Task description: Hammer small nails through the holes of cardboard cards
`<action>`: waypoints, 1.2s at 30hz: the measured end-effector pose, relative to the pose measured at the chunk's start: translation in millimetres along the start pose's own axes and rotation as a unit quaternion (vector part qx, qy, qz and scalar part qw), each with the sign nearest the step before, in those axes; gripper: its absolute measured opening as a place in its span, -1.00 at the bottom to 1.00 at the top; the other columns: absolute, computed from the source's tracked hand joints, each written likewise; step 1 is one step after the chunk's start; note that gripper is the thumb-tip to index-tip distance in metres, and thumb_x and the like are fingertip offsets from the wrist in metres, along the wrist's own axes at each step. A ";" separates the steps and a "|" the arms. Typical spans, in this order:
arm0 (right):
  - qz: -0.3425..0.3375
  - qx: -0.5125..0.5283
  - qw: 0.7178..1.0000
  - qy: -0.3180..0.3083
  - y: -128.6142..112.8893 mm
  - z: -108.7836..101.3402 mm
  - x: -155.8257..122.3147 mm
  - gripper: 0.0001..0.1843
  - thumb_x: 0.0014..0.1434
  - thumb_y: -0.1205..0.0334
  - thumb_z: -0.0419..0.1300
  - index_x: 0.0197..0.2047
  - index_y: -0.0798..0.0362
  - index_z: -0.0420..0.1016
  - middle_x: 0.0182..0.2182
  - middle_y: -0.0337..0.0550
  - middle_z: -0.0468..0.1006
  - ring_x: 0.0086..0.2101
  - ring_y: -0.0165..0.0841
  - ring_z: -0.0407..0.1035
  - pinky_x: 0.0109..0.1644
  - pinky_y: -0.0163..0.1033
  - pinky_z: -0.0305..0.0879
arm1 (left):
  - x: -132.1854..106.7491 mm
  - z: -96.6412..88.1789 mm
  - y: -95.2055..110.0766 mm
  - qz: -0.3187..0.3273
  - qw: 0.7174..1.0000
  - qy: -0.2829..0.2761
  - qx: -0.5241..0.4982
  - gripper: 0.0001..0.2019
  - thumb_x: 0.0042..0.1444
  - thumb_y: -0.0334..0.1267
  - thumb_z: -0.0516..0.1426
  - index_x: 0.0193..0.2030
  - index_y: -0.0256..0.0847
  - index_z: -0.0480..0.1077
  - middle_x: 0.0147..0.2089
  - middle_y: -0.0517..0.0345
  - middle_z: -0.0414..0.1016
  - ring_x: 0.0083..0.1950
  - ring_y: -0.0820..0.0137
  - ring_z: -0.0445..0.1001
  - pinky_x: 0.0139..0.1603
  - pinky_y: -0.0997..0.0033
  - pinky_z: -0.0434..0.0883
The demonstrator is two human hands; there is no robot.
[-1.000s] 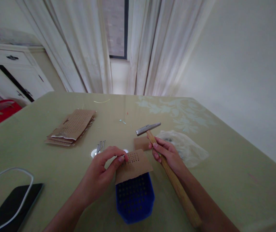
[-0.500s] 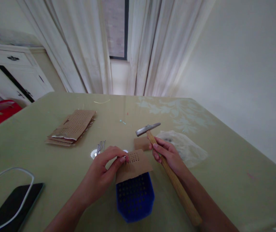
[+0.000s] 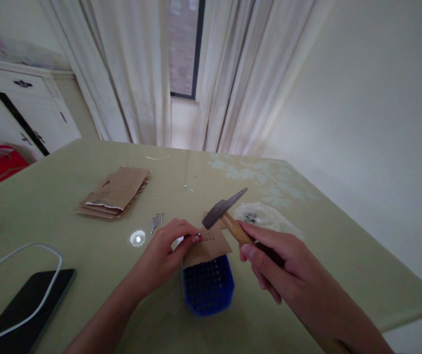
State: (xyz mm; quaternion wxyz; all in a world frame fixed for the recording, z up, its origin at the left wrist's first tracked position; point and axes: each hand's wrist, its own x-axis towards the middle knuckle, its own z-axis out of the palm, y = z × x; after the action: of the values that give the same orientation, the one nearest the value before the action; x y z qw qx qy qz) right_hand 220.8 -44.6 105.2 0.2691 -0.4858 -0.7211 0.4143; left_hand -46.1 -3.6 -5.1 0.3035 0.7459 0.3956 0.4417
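Observation:
My left hand pinches a nail upright against a brown cardboard piece. Most of the nail is hidden by the fingers. Rows of small holes run through the cardboard beside the fingertips. The cardboard lies over the far part of a blue perforated basket. My right hand is wrapped round the wooden handle of a hammer. The hammer's metal head is raised just above the cardboard, close to the pinched nail.
Several loose nails and a shiny round disc lie left of the cardboard. A stack of punched cardboard sits farther back. A clear plastic bag is behind the right hand. A dark tablet with a white cable lies front left.
My right hand has lifted the hammer toward me, its head now over the cardboard by the nail. My left hand still pinches the nail in place. The view has shifted slightly.

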 end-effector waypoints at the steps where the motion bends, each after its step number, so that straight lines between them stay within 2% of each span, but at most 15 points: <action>1: -0.010 -0.026 1.000 0.013 -4.6 2.6 -2.4 -0.69 0.56 0.01 0.17 0.05 0.01 0.64 -0.56 -0.33 0.44 -0.62 -0.43 0.28 -0.56 -0.34 0.24 | 0.3 0.4 -0.3 0.002 1.000 0.003 -0.001 -0.82 0.48 -0.27 0.18 -0.16 -0.09 0.61 -0.17 0.18 0.66 -0.11 0.34 0.57 -0.04 0.41 0.45; 7: -0.035 -0.124 0.992 -0.006 -18.1 13.5 -2.4 -0.72 0.56 0.12 0.13 0.12 -0.02 0.64 -0.56 -0.34 0.45 -0.59 -0.38 0.34 -0.47 -0.29 0.25 | 1.8 2.4 -2.9 0.011 1.000 0.015 -0.004 -0.81 0.45 -0.30 0.18 -0.19 -0.11 0.61 -0.22 0.16 0.65 -0.16 0.34 0.56 -0.08 0.39 0.43; 11: -0.043 -0.124 0.991 0.030 -23.9 15.2 -2.3 -0.70 0.57 0.12 0.10 0.13 0.02 0.61 -0.53 -0.31 0.48 -0.59 -0.37 0.33 -0.43 -0.26 0.26 | 2.6 2.1 -2.0 0.009 1.000 0.008 -0.011 -0.80 0.45 -0.28 0.18 -0.20 -0.11 0.62 -0.20 0.14 0.66 -0.14 0.32 0.57 -0.09 0.39 0.44; 16: -0.030 -0.143 0.989 -0.011 -26.9 20.0 -3.6 -0.73 0.57 0.18 0.11 0.12 0.01 0.63 -0.56 -0.35 0.47 -0.58 -0.37 0.34 -0.40 -0.27 0.27 | 2.8 2.0 -2.3 0.008 1.000 -0.001 -0.006 -0.76 0.44 -0.30 0.15 -0.24 -0.13 0.61 -0.20 0.11 0.64 -0.12 0.30 0.57 -0.08 0.36 0.44; 19: -0.038 -0.146 0.988 0.020 -27.7 22.6 -4.1 -0.69 0.58 0.16 0.10 0.21 0.01 0.59 -0.46 -0.30 0.55 -0.56 -0.39 0.35 -0.37 -0.27 0.29 | 3.2 2.4 -3.4 0.010 1.000 -0.002 -0.008 -0.78 0.44 -0.27 0.16 -0.21 -0.12 0.63 -0.19 0.10 0.66 -0.12 0.29 0.58 -0.06 0.35 0.45; 21: -0.044 -0.142 0.988 0.030 -27.4 24.5 -3.7 -0.69 0.59 0.15 0.08 0.18 0.03 0.59 -0.42 -0.27 0.57 -0.55 -0.39 0.35 -0.35 -0.26 0.30 | 3.5 2.6 -4.0 0.008 1.000 -0.003 -0.009 -0.77 0.44 -0.26 0.16 -0.21 -0.12 0.64 -0.19 0.10 0.66 -0.12 0.29 0.58 -0.05 0.34 0.45; 24: -0.041 -0.150 0.988 0.010 -25.6 27.2 -3.2 -0.72 0.57 0.18 0.10 0.09 0.05 0.62 -0.49 -0.31 0.50 -0.54 -0.38 0.36 -0.34 -0.26 0.30 | 3.9 2.6 -4.2 0.006 1.000 -0.006 -0.012 -0.75 0.43 -0.29 0.14 -0.23 -0.12 0.64 -0.17 0.08 0.67 -0.09 0.27 0.59 -0.04 0.33 0.46; 27: -0.044 -0.155 0.987 0.021 -23.6 28.8 -3.7 -0.70 0.58 0.16 0.11 0.17 0.04 0.62 -0.51 -0.33 0.48 -0.53 -0.36 0.37 -0.29 -0.24 0.34 | 4.3 2.0 -3.1 0.002 1.000 -0.009 -0.020 -0.75 0.43 -0.26 0.15 -0.22 -0.12 0.65 -0.16 0.07 0.67 -0.09 0.27 0.59 -0.04 0.33 0.47; 30: -0.057 -0.147 0.986 0.050 -21.8 31.0 -3.9 -0.66 0.59 0.14 0.08 0.21 0.04 0.60 -0.46 -0.26 0.54 -0.43 -0.30 0.46 -0.17 -0.19 0.40 | 4.6 1.0 -1.6 -0.002 1.000 -0.010 -0.027 -0.76 0.43 -0.24 0.16 -0.21 -0.12 0.66 -0.16 0.06 0.67 -0.12 0.28 0.60 -0.06 0.33 0.49; 33: -0.076 -0.155 0.984 0.045 -19.5 34.7 -2.8 -0.71 0.56 0.20 0.11 0.15 0.02 0.65 -0.30 -0.15 0.65 -0.25 -0.23 0.55 -0.05 -0.15 0.42 | 4.3 0.9 -1.9 0.000 1.000 -0.016 -0.025 -0.77 0.42 -0.27 0.16 -0.20 -0.12 0.66 -0.14 0.06 0.67 -0.09 0.27 0.60 -0.04 0.31 0.49; 36: -0.067 -0.157 0.984 0.046 -16.7 36.8 -3.0 -0.69 0.56 0.18 0.13 0.18 0.02 0.65 -0.38 -0.18 0.61 -0.25 -0.20 0.55 -0.05 -0.14 0.43 | 3.8 1.8 -3.8 0.003 1.000 -0.019 -0.023 -0.77 0.43 -0.28 0.17 -0.20 -0.11 0.66 -0.13 0.07 0.67 -0.07 0.27 0.60 0.00 0.30 0.50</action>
State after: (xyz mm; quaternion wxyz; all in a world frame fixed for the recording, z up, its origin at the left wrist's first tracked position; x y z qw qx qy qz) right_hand 184.9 -62.8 100.7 0.2499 -0.4912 -0.7949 0.2539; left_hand -44.5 1.3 -7.3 0.3265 0.7483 0.3771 0.4372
